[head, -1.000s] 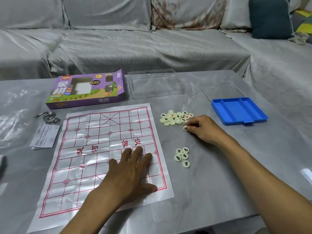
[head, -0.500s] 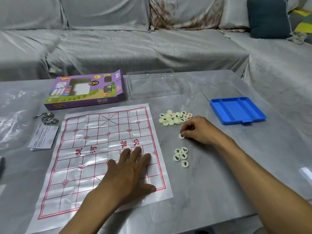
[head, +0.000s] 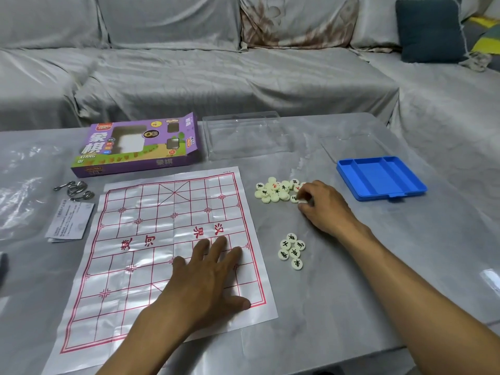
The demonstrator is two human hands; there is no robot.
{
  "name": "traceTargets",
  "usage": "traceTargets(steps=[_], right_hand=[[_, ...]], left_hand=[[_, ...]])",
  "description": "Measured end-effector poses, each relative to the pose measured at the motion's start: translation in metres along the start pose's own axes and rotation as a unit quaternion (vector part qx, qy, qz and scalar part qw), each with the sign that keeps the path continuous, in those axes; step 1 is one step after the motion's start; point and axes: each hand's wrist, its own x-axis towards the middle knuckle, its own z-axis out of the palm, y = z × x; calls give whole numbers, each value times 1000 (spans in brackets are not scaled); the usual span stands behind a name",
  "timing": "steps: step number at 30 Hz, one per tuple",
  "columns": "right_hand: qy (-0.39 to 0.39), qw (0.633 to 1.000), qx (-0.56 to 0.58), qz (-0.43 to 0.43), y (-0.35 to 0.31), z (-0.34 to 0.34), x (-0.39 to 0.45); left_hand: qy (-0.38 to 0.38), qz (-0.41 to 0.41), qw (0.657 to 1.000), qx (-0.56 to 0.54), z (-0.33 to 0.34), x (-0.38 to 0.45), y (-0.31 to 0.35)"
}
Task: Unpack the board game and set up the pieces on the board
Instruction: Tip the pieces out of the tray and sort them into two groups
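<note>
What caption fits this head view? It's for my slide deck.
Left hand flat on the paper board; right hand at the far pile of pieces.

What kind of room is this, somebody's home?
Most likely a home living room. A long sofa under a grey cover, with a dark cushion, runs behind a low grey table, where a board game is laid out.

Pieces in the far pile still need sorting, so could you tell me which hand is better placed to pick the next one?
Right hand: its fingers already touch the pile. The left hand lies flat on the board.
</note>
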Motion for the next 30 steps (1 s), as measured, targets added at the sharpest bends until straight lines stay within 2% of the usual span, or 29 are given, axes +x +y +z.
traceTargets(steps=[5,7,14,16,20,21,22,26,30], right_hand=[[33,996,72,33,1,-6,1],[45,996,65,47,4,-7,1],[15,997,54,45,9,-10,-3],[-22,997,63,32,6,-15,-3],[-199,975,100,12,-10,-27,-8],[-222,970,100,4,-13,-27,-9],[-215,971,102,0,-15,-26,-9],[-15,997,79,20,-10,-16,-3],[-40,999,0,-8,-3,-2,-1]], left_hand=[[0,0,1000,-5,-1,0,0],[0,1,1000,-2,-1,0,0],[-1,1,1000,-5,0,-1,-1],[0,1,1000,-7,-1,-1,0],[1,1,1000,-12,-1,-1,0],[1,1,1000,-13,-1,-1,0],[1,1,1000,-12,-1,-1,0],[2,2,1000,-10,-1,-1,0],[1,1,1000,-6,0,-1,-1]])
